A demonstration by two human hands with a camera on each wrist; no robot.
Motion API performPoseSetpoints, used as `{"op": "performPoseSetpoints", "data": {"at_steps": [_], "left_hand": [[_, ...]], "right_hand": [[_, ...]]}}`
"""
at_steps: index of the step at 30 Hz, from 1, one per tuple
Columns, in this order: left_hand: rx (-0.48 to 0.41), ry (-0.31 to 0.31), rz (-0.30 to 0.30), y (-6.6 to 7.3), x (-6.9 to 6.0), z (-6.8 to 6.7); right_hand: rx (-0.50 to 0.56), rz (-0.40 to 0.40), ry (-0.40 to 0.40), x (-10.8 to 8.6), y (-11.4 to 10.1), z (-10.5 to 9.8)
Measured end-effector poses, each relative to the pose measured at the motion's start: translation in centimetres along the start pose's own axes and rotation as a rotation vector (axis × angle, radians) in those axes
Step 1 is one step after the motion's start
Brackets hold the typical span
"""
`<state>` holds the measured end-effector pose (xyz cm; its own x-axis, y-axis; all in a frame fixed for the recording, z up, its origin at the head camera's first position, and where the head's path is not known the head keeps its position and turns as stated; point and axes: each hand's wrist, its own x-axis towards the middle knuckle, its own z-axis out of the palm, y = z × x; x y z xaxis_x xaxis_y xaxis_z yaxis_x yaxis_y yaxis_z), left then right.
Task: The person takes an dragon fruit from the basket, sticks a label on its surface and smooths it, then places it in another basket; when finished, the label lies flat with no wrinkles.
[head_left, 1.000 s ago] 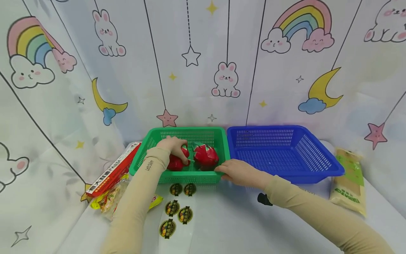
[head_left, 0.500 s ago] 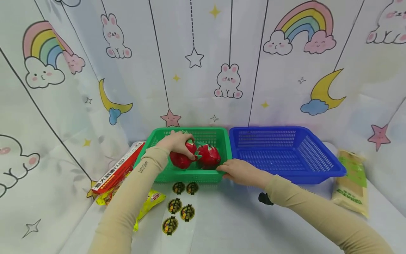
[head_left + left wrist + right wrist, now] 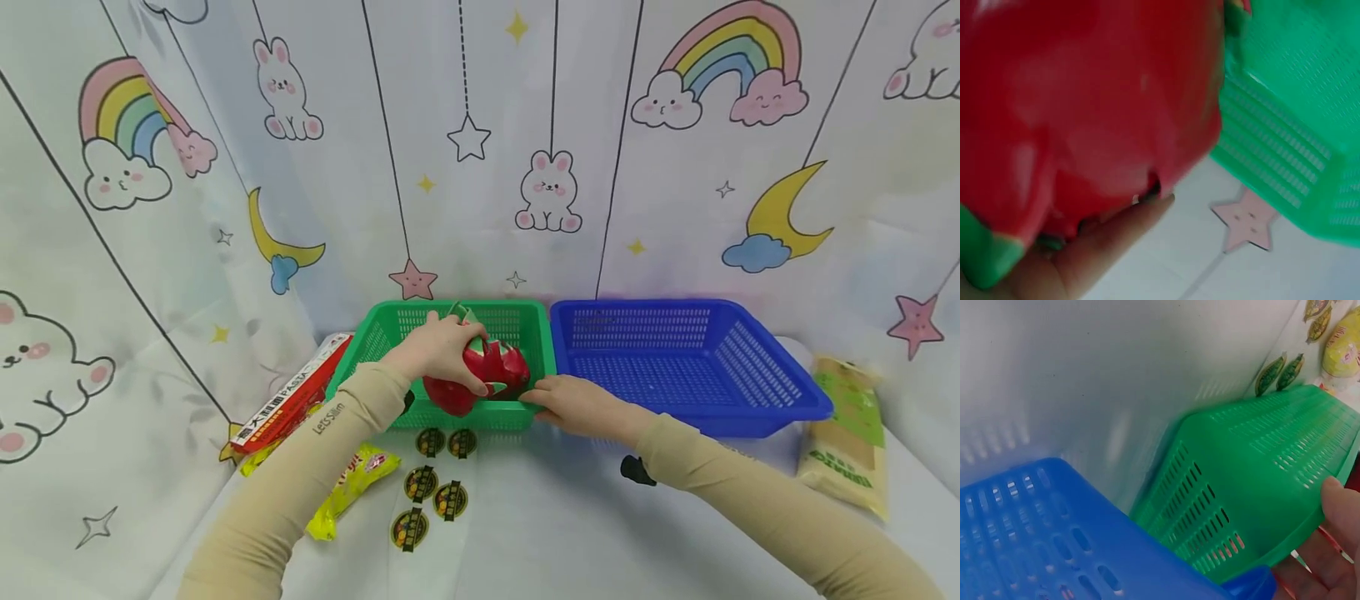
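My left hand (image 3: pixel 444 352) grips a red dragon fruit (image 3: pixel 452 395) with green tips, held up over the front part of the green basket (image 3: pixel 450 417). In the left wrist view that fruit (image 3: pixel 1097 106) fills much of the picture, a finger along its side. Another dragon fruit (image 3: pixel 513 367) lies in the basket just right of it, partly hidden. My right hand (image 3: pixel 573 405) pinches the basket's front right corner; in the right wrist view the thumb of the right hand (image 3: pixel 1335 550) lies outside the green wall and the fingers inside.
A blue basket (image 3: pixel 697 408) stands right of the green one. A pasta box (image 3: pixel 292 396) and a yellow packet (image 3: pixel 348 492) lie at the left, a green and beige bag (image 3: pixel 847 442) at the far right. Several round stickers (image 3: pixel 420 483) lie in front.
My left hand has lifted the dragon fruit and carried it to the right, over the basket's front. The right hand keeps its grip on the corner. The head view has shifted slightly.
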<state>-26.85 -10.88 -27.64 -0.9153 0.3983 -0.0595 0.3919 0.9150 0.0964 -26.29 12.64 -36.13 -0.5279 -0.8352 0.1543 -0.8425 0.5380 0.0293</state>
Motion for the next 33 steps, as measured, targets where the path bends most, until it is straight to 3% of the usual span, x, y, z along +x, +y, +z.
{"op": "performPoseSetpoints", "data": {"at_steps": [8,17,25,29,33], "left_hand": [[-0.044,0.060,0.006,2.4,-1.4,0.6],[-0.009,0.119,0.018,5.4,-3.0,2.0],[0.038,0.190,0.126,8.1,-5.3,3.3],[0.084,0.223,0.181,9.5,-6.6,3.9],[0.120,0.254,0.250,10.6,-7.7,4.5]], "right_hand": [[0.019,-0.044,0.047,-0.6,0.1,-0.4],[0.148,0.102,-0.004,-2.0,-0.1,-1.0],[0.328,0.191,0.007,-3.9,-0.6,-1.4],[0.388,0.178,0.040,-5.0,-1.1,-1.5],[0.374,0.104,0.086,-6.0,-1.7,-1.4]]}}
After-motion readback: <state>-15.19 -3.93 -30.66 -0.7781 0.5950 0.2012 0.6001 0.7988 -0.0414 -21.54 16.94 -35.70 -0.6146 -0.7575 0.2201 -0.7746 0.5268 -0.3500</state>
